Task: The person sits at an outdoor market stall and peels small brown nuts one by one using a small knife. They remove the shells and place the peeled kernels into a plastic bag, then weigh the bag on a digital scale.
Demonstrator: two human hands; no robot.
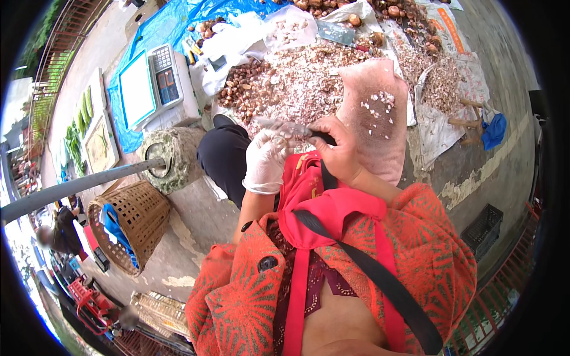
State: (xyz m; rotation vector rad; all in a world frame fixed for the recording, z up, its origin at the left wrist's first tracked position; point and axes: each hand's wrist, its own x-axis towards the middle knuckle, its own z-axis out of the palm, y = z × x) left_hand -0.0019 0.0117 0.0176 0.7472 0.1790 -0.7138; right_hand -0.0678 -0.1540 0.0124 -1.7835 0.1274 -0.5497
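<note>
My right hand (pixel 340 144) is bare and closed around the black handle of a knife (pixel 323 137). The knife's broad metal blade (pixel 282 126) points left, across the fingers of my left hand (pixel 267 158). That hand wears a thin white glove, its fingers curled beneath the blade; whether they hold a small piece is hidden. Beyond both hands spreads a heap of pinkish-white and brown peelings (pixel 307 80). Small brown taro-like corms (pixel 247 84) lie at its left side. A pink cloth (pixel 378 155), dotted with pale scraps, drapes to the right of my right hand.
A digital scale (pixel 164 80) stands at left on a blue tarp (pixel 187 22). Below it, a metal pole (pixel 84 184) rises from a stone base (pixel 178 155) near a woven basket (pixel 151 218). A cleaver (pixel 336 33) and a plastic bag of pale pieces (pixel 291 29) lie beyond the heap.
</note>
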